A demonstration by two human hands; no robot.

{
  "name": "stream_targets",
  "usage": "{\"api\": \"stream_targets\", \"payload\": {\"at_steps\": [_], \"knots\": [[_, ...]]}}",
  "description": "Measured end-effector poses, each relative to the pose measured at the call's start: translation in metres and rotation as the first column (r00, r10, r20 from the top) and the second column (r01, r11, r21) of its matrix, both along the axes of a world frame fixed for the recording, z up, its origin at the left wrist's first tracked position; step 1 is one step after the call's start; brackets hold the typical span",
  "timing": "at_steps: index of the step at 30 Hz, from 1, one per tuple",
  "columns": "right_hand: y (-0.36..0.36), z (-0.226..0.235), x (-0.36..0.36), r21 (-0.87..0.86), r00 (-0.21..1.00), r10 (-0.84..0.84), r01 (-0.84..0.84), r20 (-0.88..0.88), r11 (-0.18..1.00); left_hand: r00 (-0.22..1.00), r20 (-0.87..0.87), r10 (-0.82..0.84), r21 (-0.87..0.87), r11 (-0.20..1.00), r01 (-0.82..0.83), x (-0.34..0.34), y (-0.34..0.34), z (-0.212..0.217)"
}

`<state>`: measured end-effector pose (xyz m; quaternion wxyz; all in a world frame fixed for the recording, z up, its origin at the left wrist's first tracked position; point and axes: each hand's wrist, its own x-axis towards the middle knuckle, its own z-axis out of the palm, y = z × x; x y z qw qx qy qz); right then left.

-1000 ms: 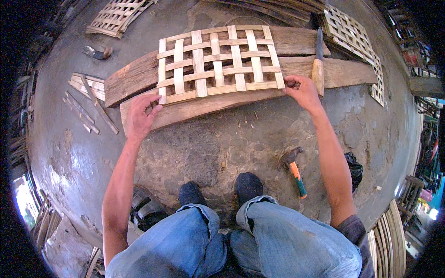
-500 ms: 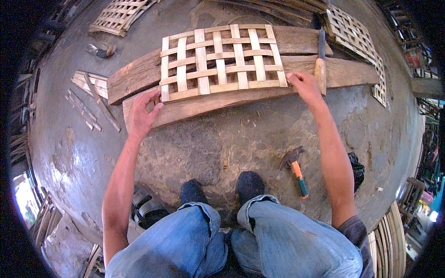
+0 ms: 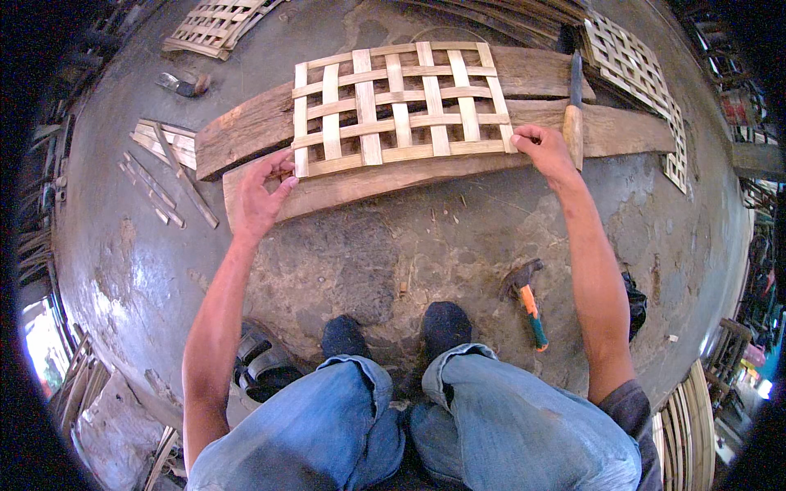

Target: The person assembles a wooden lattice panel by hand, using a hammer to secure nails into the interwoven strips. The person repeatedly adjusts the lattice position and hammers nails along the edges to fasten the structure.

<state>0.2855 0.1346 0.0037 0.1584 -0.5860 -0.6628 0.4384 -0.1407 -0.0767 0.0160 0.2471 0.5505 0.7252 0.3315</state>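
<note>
A woven lattice panel of pale, flat strips, apparently bamboo, lies on two rough wooden boards. My left hand is at its near left corner, fingers curled against the edge and thumb just below. At the near right corner, my right hand pinches the strip ends between thumb and fingers. Just beyond that hand, a long knife with a wooden handle lies across the boards, blade pointing away. On the floor nearer me rests a hammer with an orange and green handle.
More woven panels lie at far left and far right. Loose strips and a short-handled tool are on the floor at left. A sandal sits beside my left foot. Long strips stand at lower right.
The panel has shifted slightly to the right on the boards, with both hands moving along at its corners. The whole view has also shifted a little. Knife and hammer stay where they were.
</note>
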Motion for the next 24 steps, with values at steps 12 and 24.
{"api": "stream_targets", "payload": {"at_steps": [12, 24], "knots": [[-0.007, -0.005, 0.026, 0.196, 0.984, 0.102, -0.130, 0.147, 0.972, 0.980, -0.200, -0.016, 0.108, 0.993, 0.038, -0.033, -0.018, -0.009], [-0.013, -0.020, 0.026, 0.336, 0.976, 0.029, -0.103, 0.218, 0.936, 0.975, -0.223, -0.013, 0.196, 0.979, 0.058, -0.028, -0.016, -0.021]]}}
